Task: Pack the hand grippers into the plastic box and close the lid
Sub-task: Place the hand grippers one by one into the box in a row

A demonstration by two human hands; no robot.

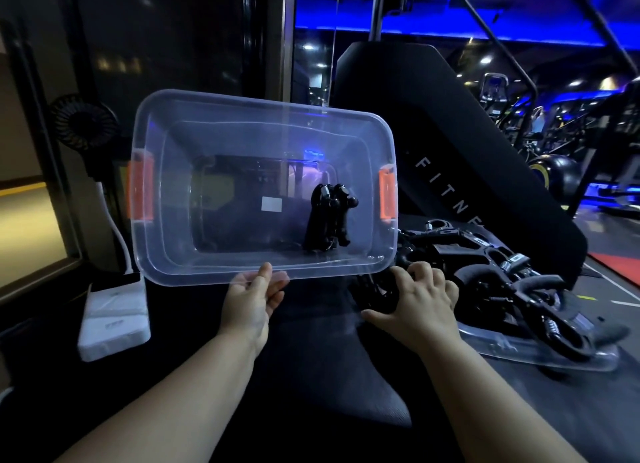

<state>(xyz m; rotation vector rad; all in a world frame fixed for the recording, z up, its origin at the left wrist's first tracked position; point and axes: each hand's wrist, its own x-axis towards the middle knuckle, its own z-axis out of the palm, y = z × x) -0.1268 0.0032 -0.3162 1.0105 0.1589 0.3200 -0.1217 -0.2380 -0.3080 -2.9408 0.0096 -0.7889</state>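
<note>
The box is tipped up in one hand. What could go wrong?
The left hand pinches the box by one rim only, so the tilted box could slip. The grippers inside could slide out. The lid lies under the pile, so pulling it could scatter them.

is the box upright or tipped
Tipped. The left hand holds the box up by its near rim, opening toward the camera. Black grippers sit at its low side.
</note>
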